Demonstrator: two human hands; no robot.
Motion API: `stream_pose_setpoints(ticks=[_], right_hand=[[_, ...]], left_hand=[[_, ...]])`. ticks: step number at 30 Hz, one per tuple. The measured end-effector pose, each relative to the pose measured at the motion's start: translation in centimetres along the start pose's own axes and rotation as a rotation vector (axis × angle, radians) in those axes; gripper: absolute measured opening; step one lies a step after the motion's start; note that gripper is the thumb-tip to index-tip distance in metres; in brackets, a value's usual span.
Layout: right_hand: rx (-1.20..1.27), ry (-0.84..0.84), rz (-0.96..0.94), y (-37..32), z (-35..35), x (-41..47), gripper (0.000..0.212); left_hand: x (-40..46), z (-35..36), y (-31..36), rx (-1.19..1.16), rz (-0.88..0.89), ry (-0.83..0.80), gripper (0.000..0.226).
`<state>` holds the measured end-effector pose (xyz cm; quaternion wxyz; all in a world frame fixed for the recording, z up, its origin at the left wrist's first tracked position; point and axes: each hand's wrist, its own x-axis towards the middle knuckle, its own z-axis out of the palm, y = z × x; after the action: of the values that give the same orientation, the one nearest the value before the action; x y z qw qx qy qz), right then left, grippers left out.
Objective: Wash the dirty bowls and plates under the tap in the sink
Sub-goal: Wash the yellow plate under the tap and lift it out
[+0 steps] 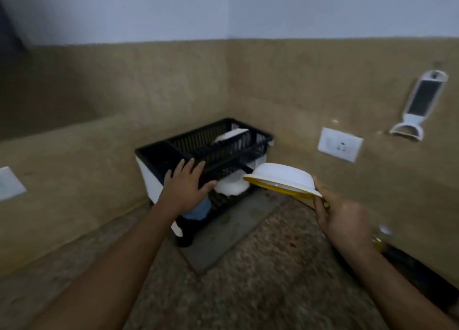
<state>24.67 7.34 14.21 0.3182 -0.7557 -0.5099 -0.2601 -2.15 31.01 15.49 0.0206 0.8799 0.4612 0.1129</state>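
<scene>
While the right hand [341, 220] grips an upturned white bowl [282, 181] by its rim, the left hand [186, 184] hovers open-fingered. It hangs over the black dish rack [206, 153].

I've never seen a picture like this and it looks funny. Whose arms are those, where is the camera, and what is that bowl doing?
The camera sits on a person's head, looking down, so you see their own two arms. The right hand holds a white bowl with a yellow rim, tipped over. The left hand is open and rests its fingers on a black dish rack on the stone counter. A white dish stands in the rack and another sits lower down. On the wall are a socket and a white grater.
</scene>
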Motion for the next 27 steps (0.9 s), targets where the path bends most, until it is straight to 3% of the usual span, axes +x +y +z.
stream_pose_setpoints(ticks=[6,11,15,21,27], right_hand=[[0.041,0.042,-0.127,-5.7,9.3,8.3,0.044],[0.016,0.047,-0.219,-10.3,14.8,14.2,0.046],[-0.040,0.061,-0.338,-13.4,19.1,18.3,0.048],[-0.181,-0.229,-0.437,-15.6,25.1,21.5,0.062],[-0.283,-0.324,-0.477,-16.8,27.4,22.3,0.062]], left_hand=[[5.6,0.6,-6.5,0.024,-0.135,-0.167,0.093],[7.6,1.0,-7.8,0.027,-0.112,-0.305,0.095],[7.6,1.5,-8.1,0.055,-0.092,-0.301,0.094],[7.8,1.9,-8.3,0.057,-0.083,-0.299,0.095],[7.9,2.2,-8.3,0.057,-0.080,-0.275,0.094]])
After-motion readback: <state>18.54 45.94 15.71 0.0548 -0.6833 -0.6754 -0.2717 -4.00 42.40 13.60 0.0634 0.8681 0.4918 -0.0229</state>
